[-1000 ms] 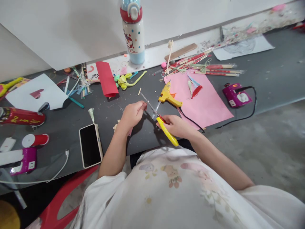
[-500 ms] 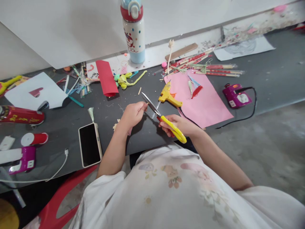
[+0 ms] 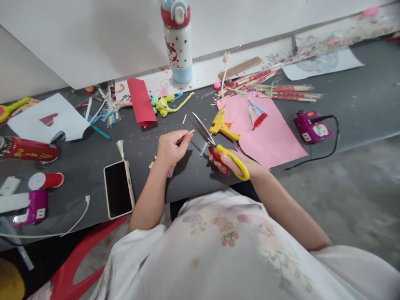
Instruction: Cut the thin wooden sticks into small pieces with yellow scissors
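Note:
My left hand [image 3: 170, 148] is closed in a pinch on a thin wooden stick [image 3: 186, 135] that points up and to the right over the dark table [image 3: 84, 166]. My right hand [image 3: 242, 166] grips yellow-handled scissors [image 3: 218, 150]; their blades point up-left and sit just right of the stick's tip, apart from it. A yellow glue gun [image 3: 222, 126] lies just beyond the scissors, on the edge of a pink paper sheet [image 3: 268, 133].
A phone [image 3: 118, 189] lies left of my left arm. A dotted water bottle [image 3: 178, 41] stands at the back by the wall. Red folded paper [image 3: 140, 102], a purple power strip [image 3: 312, 129] with a black cord, sticks, paper scraps and a red can [image 3: 26, 150] lie about.
The scissors have drawn back to the right, away from the stick. My left hand has tilted the stick up, so its tip now shows free.

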The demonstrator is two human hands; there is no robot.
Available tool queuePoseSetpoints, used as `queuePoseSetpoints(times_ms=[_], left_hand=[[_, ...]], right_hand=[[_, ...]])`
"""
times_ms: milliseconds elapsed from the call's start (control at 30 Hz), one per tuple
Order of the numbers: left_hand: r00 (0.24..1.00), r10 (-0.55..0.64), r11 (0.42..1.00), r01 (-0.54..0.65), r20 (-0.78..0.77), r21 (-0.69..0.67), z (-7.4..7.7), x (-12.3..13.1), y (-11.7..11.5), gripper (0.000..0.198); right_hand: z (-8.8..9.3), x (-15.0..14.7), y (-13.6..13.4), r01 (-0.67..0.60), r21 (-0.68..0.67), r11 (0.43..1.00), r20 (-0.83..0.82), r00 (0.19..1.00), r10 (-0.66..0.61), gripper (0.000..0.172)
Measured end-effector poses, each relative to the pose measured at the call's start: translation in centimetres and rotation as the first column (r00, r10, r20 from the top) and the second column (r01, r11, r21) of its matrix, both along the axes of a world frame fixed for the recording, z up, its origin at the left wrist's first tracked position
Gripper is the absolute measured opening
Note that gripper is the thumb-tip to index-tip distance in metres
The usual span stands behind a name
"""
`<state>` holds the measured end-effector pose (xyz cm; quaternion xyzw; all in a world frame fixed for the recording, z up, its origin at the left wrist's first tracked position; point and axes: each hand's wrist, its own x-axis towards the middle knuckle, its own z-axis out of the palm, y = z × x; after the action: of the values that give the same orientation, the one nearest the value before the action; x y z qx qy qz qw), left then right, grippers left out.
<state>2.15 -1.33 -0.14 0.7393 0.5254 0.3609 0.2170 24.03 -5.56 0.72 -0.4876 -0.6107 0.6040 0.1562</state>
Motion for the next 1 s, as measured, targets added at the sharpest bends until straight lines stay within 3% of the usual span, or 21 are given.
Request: queuePoseSetpoints(times_ms=[167,400,667,767,867,1000], left_hand=[[0.999,0.013,1.000,-0.013,0.053,0.011,-0.3,0.0,-0.1,0.027],[0.996,0.015,0.998,-0.020,0.088,0.059,-0.5,0.1,-0.1,0.023],[0.988,0.010,1.000,-0.014,0.153,0.027,-0.1,0.1,-0.2,0.022],[0.953,-0.032,0.988,0.076,0.303,-0.134,0.5,0.1,-0.3,0.026],[0.858,-0.083,0.907,0.276,0.508,-0.318,1.0,0.3,-0.6,0.031],[0.777,-0.123,0.819,0.431,0.618,-0.379,0.9,1.1,-1.0,0.034]], right_hand=[[-1.0,0.1,0.0,0.002,-0.061,0.998,-0.103,0.995,-0.009,0.058],[-1.7,0.0,0.0,0.012,-0.018,1.000,-0.245,0.969,-0.016,0.047],[-0.5,0.0,-0.1,0.083,0.043,0.996,-0.050,0.995,-0.081,0.045],[-0.5,-0.4,0.3,0.180,0.112,0.977,0.064,0.980,-0.188,0.046],[-0.2,-0.9,0.9,0.240,0.186,0.953,0.134,0.955,-0.266,0.044],[0.7,-1.3,1.7,0.268,0.291,0.919,0.298,0.887,-0.353,0.049]])
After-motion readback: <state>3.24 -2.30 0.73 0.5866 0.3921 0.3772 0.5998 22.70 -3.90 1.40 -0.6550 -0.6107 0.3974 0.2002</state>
